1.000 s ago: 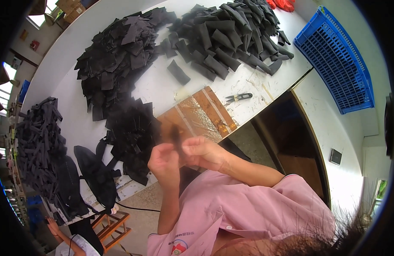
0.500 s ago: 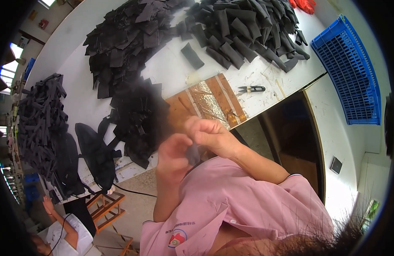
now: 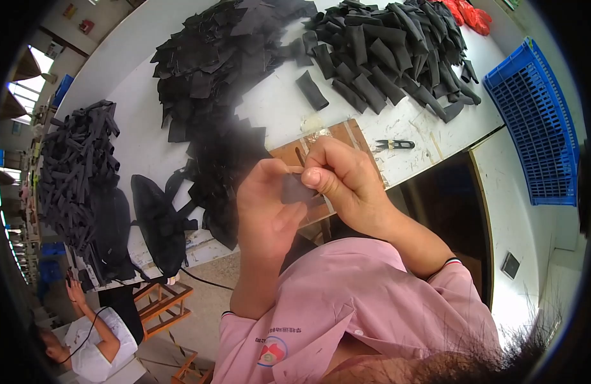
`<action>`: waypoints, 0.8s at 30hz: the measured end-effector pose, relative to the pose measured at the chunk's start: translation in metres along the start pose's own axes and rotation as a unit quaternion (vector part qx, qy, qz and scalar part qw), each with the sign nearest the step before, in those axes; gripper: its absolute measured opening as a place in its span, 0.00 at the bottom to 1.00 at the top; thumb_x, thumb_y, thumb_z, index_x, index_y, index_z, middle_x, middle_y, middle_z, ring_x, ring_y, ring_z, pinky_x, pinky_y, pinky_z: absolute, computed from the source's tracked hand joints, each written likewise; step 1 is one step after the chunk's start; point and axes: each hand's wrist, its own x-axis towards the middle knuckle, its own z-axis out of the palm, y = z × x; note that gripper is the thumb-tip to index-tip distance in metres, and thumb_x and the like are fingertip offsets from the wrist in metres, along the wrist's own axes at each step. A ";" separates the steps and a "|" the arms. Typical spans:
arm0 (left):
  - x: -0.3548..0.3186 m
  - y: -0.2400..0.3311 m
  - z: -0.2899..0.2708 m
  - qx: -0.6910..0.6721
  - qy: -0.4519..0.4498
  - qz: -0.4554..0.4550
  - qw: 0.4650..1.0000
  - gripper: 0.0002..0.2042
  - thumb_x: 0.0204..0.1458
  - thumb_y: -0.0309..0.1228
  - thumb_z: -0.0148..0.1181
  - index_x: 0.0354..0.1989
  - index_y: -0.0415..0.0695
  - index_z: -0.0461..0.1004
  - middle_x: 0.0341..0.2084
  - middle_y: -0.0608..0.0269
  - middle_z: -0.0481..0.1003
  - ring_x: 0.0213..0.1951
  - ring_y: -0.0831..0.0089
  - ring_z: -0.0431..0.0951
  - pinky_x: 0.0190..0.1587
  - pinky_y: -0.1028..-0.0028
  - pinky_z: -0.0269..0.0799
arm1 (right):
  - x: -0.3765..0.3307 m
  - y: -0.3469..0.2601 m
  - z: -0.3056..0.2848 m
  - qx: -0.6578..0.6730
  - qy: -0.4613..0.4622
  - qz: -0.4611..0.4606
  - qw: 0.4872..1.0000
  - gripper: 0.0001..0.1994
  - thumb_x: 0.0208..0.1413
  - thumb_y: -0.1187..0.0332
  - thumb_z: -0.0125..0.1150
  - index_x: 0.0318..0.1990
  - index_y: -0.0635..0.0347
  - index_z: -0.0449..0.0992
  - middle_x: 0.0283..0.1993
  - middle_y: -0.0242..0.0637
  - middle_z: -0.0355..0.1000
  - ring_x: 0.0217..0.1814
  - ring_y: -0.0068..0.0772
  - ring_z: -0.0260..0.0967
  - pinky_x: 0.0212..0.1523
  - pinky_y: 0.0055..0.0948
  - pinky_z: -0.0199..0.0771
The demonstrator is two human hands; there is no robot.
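Observation:
A small dark grey fabric piece is pinched between my two hands, held up in front of my chest. My left hand curls around its left side, fingers bent. On the other side my right hand grips its edge between thumb and forefinger. Most of the piece is hidden by the fingers. Beyond my hands a brown wooden board lies at the table edge, partly covered by them. A heap of flat black fabric pieces is beyond my left hand. Farther right is a pile of tube-shaped dark pieces.
Thread snips lie on the white table, right of the board. A blue plastic basket stands at the right, near red plastic bags. Black strips and a black pouch-like item lie left. A co-worker sits lower left.
My right hand has risen and turned, its thumb now in plain sight on the fabric. More of the piece shows between my hands. The whole view has shifted slightly.

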 end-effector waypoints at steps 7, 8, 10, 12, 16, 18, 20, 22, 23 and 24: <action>0.029 0.017 0.001 -0.189 -0.096 -0.144 0.967 0.15 0.55 0.28 0.42 0.48 0.33 0.59 0.28 0.59 0.69 0.05 0.89 0.51 0.07 0.86 0.43 | 0.042 0.015 -0.014 0.218 -0.126 0.151 0.956 0.16 0.54 0.58 0.51 0.23 0.60 0.66 0.19 0.23 0.57 0.21 0.14 0.51 0.20 0.15 0.51; 0.036 0.006 -0.003 0.091 0.058 -0.124 0.986 0.14 0.56 0.28 0.41 0.47 0.34 0.61 0.28 0.60 0.71 0.06 0.89 0.50 0.07 0.87 0.42 | 0.040 0.037 -0.016 0.268 -0.141 0.250 0.920 0.16 0.54 0.57 0.52 0.23 0.59 0.66 0.19 0.23 0.56 0.20 0.14 0.51 0.20 0.14 0.50; 0.038 -0.034 -0.045 -0.339 -0.009 -0.274 0.900 0.13 0.53 0.26 0.44 0.46 0.35 0.63 0.28 0.61 0.72 0.07 0.88 0.51 0.09 0.87 0.43 | 0.023 0.073 -0.008 0.275 -0.136 0.286 0.908 0.16 0.54 0.57 0.52 0.22 0.60 0.65 0.18 0.24 0.56 0.18 0.15 0.50 0.18 0.15 0.49; 0.024 -0.063 -0.063 -0.383 -0.071 -0.263 0.883 0.13 0.51 0.24 0.46 0.46 0.36 0.64 0.28 0.62 0.73 0.08 0.87 0.51 0.09 0.85 0.45 | 0.003 0.089 0.004 0.284 -0.125 0.328 0.893 0.17 0.54 0.57 0.51 0.22 0.61 0.65 0.17 0.25 0.56 0.17 0.16 0.49 0.16 0.16 0.48; 0.021 -0.047 -0.039 0.155 0.063 -0.048 0.985 0.18 0.49 0.27 0.55 0.48 0.37 0.62 0.32 0.64 0.72 0.21 0.84 0.67 0.23 0.86 0.61 | 0.001 0.094 0.003 0.282 -0.120 0.287 0.907 0.17 0.54 0.56 0.51 0.23 0.61 0.66 0.18 0.24 0.57 0.19 0.16 0.53 0.19 0.17 0.54; 0.033 -0.037 -0.028 0.309 0.044 0.110 0.944 0.18 0.47 0.26 0.57 0.47 0.35 0.64 0.34 0.60 0.71 0.35 0.78 0.70 0.39 0.82 0.65 | 0.008 0.091 -0.002 0.199 -0.121 0.249 0.940 0.17 0.54 0.56 0.51 0.27 0.64 0.68 0.17 0.28 0.58 0.21 0.21 0.57 0.23 0.21 0.60; 0.037 -0.020 -0.029 0.371 -0.106 0.193 0.902 0.15 0.48 0.23 0.56 0.45 0.34 0.67 0.38 0.54 0.71 0.41 0.74 0.69 0.47 0.76 0.62 | 0.007 0.085 -0.004 0.126 -0.076 0.199 0.969 0.18 0.52 0.54 0.52 0.29 0.65 0.69 0.18 0.31 0.59 0.22 0.25 0.59 0.25 0.23 0.62; 0.034 -0.017 -0.025 0.316 -0.121 0.167 0.926 0.09 0.49 0.21 0.53 0.39 0.34 0.70 0.39 0.52 0.71 0.42 0.70 0.70 0.48 0.73 0.62 | 0.006 0.072 -0.004 0.051 -0.032 0.148 0.987 0.20 0.51 0.53 0.53 0.31 0.65 0.69 0.18 0.34 0.60 0.23 0.29 0.61 0.27 0.25 0.64; 0.032 -0.020 -0.023 0.248 -0.071 0.178 0.950 0.07 0.49 0.21 0.52 0.37 0.35 0.70 0.38 0.51 0.71 0.41 0.68 0.70 0.48 0.70 0.62 | 0.008 0.064 -0.005 -0.057 -0.016 0.001 0.998 0.20 0.49 0.52 0.54 0.31 0.65 0.70 0.19 0.36 0.61 0.24 0.33 0.62 0.27 0.26 0.64; 0.029 -0.024 -0.021 0.177 -0.021 0.187 0.966 0.06 0.50 0.22 0.51 0.36 0.36 0.70 0.38 0.50 0.71 0.41 0.67 0.70 0.48 0.68 0.62 | 0.011 0.054 -0.006 -0.162 0.001 -0.147 0.976 0.21 0.47 0.51 0.55 0.32 0.64 0.71 0.20 0.38 0.62 0.25 0.37 0.64 0.27 0.28 0.65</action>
